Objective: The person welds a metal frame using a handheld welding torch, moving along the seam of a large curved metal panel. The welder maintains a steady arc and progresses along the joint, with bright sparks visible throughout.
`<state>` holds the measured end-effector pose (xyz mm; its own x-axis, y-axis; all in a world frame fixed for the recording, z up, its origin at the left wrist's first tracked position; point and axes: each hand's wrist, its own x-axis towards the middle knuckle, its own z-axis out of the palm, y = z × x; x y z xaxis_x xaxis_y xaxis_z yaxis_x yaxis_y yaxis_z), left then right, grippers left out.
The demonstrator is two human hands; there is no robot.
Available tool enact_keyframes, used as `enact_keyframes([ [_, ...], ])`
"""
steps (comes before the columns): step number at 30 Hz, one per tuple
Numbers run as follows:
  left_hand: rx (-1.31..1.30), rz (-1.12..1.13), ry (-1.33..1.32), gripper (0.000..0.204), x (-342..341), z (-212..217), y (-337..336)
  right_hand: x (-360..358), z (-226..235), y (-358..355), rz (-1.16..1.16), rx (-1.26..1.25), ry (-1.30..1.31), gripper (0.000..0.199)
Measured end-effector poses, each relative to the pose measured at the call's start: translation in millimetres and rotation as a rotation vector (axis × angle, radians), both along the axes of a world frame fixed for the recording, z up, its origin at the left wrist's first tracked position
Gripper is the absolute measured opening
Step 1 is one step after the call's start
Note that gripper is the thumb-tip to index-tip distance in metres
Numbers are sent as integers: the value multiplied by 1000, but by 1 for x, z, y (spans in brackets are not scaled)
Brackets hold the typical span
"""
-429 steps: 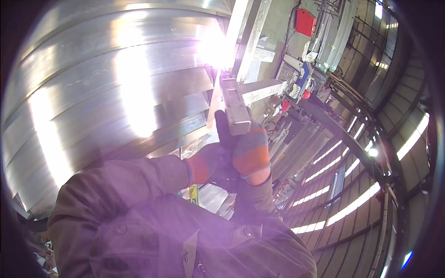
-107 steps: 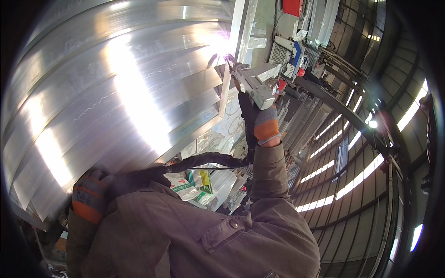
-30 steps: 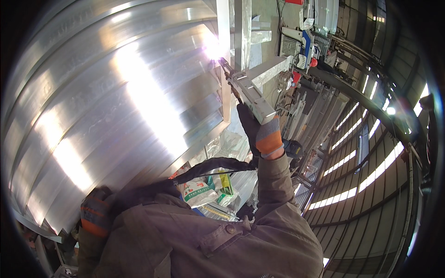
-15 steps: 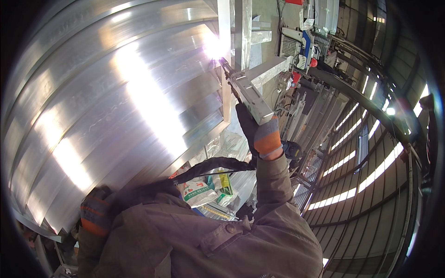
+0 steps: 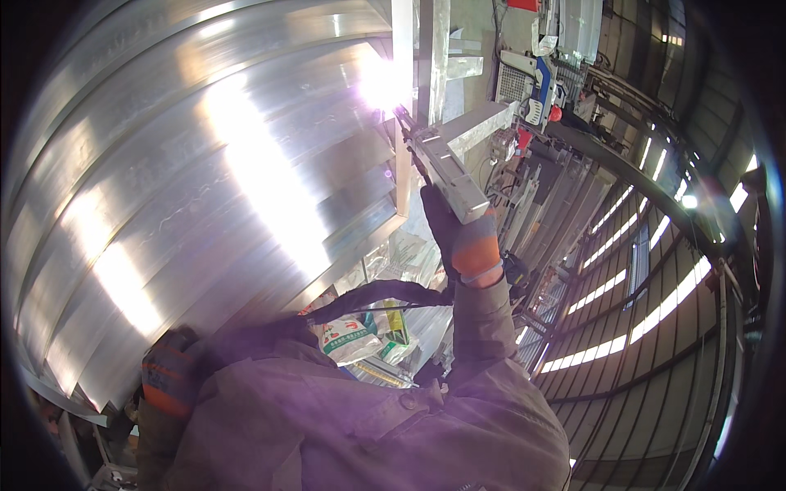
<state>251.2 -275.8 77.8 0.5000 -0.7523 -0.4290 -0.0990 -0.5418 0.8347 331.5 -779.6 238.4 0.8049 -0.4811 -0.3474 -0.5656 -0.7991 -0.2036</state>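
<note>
My right hand [image 5: 463, 233], in a dark glove with an orange and grey cuff, is closed round a welding torch [image 5: 446, 172] with a boxy, silvery body. The torch tip points up and left into a glaring white-violet arc at the edge of a large ribbed metal panel [image 5: 164, 180], where it meets an upright metal bar [image 5: 402, 49]. The glare hides the joint itself. A black sleeved cable [image 5: 372, 293] runs from near my right wrist toward my body. Gloved too, my left hand [image 5: 168, 372] is at the panel's lower edge; its fingers are lost in shadow.
Plastic bags [image 5: 348, 337] lie below the panel's corner. A metal crossbar [image 5: 475, 127] juts out right of the torch. Farther off stand a blue-and-white machine [image 5: 540, 90] and long stacked metal lengths [image 5: 557, 204]. The hall wall [image 5: 647, 352] curves along the right.
The arc glare has grown and violet flare now tints my jacket. My right hand and the torch have shifted very slightly right and down in view. My left hand stays in place.
</note>
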Motion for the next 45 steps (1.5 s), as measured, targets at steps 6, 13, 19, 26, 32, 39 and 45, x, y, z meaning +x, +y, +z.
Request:
enact_keyframes([
  [6, -46, 30, -42, 36, -7, -11, -1, 1, 6, 0, 105, 89, -83, 24],
  [13, -25, -18, -7, 70, -6, -7, 4, 3, 11, -1, 126, 73, -18, 25],
  [19, -58, -1, 4, 78, -4, -8, 4, 2, 3, -5, 84, 128, -32, 24],
  [26, -76, -5, 1, 78, -9, -13, 9, -2, -3, -11, 48, 193, -48, 25],
  [32, -93, 11, -19, 78, -13, -18, 8, -3, -9, -13, 84, 161, -91, 26],
  [39, -20, -55, 3, 70, -4, -10, 5, 0, -7, -5, 92, 52, -62, 29],
  [45, -1, -30, 45, 71, -1, -5, 3, 2, -4, -3, 81, 20, -29, 32],
])
